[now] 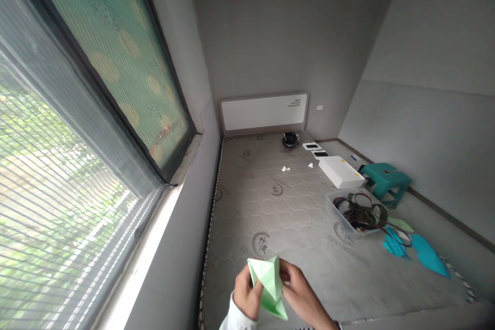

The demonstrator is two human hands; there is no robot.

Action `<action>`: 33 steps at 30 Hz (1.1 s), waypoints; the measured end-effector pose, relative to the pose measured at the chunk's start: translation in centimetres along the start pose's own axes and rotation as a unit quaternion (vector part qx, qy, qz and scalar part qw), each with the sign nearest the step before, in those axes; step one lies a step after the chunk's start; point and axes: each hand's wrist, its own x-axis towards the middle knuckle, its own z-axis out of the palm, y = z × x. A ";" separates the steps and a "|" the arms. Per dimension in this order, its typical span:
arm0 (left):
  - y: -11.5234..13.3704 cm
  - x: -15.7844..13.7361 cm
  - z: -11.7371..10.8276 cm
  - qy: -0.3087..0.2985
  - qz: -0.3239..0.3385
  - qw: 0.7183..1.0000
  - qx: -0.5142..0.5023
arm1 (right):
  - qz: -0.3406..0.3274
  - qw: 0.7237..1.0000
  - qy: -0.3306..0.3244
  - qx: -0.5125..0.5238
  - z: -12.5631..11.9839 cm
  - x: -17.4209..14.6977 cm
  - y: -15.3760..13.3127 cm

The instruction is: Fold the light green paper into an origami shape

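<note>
A light green sheet of folded paper (pixel 267 279) is held up between both hands, low in the middle of the head view. My left hand (pixel 247 293) grips its left side, with the thumb pressed into a fold. On the other side, my right hand (pixel 296 284) has its fingers closed around the right edge, partly behind the paper. The folds form pointed corners at the top and one pointing down. Some of the fingertips are hidden by the paper.
Below is a grey quilted mattress (pixel 247 201). To the right stand a clear bin (pixel 348 227) of cables and straps, a white box (pixel 340 171), a teal stool (pixel 386 178) and blue folded papers (pixel 429 255). A black coiled item (pixel 290 139) lies far back. The window (pixel 77 191) is left.
</note>
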 end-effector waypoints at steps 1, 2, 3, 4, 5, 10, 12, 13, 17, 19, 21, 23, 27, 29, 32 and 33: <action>0.0 0.0 0.0 0.001 -0.001 1.000 0.006 | 0.003 1.000 0.000 -0.005 0.0 0.0 0.0; 0.1 -0.1 0.1 0.003 -0.002 1.000 0.013 | 0.008 1.000 0.002 -0.007 0.0 -0.1 0.0; 0.2 -0.1 0.1 0.004 -0.002 1.000 0.022 | 0.014 1.000 0.005 -0.006 0.0 -0.1 0.0; 0.3 -0.1 0.1 0.003 -0.001 1.000 0.029 | 0.021 1.000 0.010 -0.004 0.0 -0.1 0.0; 0.4 -0.1 0.1 0.001 0.000 0.999 0.035 | 0.028 0.999 0.017 -0.001 0.0 0.0 0.0; 0.7 -0.1 0.1 0.010 0.007 0.999 0.034 | 0.016 1.000 0.011 -0.016 -0.1 0.1 0.2; 0.5 -0.1 0.0 0.032 0.000 0.999 0.037 | 0.004 1.000 0.006 -0.028 -0.2 0.1 0.3; 0.3 0.0 -0.1 0.044 -0.010 0.998 0.041 | 0.000 0.999 0.007 -0.032 -0.3 0.2 0.4; -0.6 0.2 -0.8 0.091 -0.066 0.992 0.052 | -0.004 0.997 0.058 -0.056 -0.9 0.4 1.0; -1.0 0.4 -1.2 0.130 -0.088 0.987 0.031 | -0.002 0.993 0.097 -0.068 -1.3 0.5 1.4; -1.3 0.6 -1.5 0.159 -0.105 0.982 0.003 | 0.007 0.989 0.136 -0.065 -1.7 0.6 1.8; -1.3 0.8 -1.8 0.165 -0.111 0.980 -0.022 | 0.023 0.983 0.174 -0.047 -2.0 0.6 2.2; -1.4 0.9 -2.0 0.151 -0.112 0.980 -0.060 | 0.060 0.971 0.232 0.006 -2.4 0.7 2.8; -1.7 1.0 -2.0 0.161 -0.132 0.975 -0.076 | 0.076 0.963 0.257 0.020 -2.5 0.7 2.9; -2.3 1.1 -2.0 0.182 -0.171 0.964 -0.088 | 0.075 0.955 0.285 0.038 -2.6 0.7 2.7; -2.5 1.2 -2.0 0.183 -0.181 0.962 -0.094 | 0.071 0.953 0.292 0.046 -2.6 0.7 2.7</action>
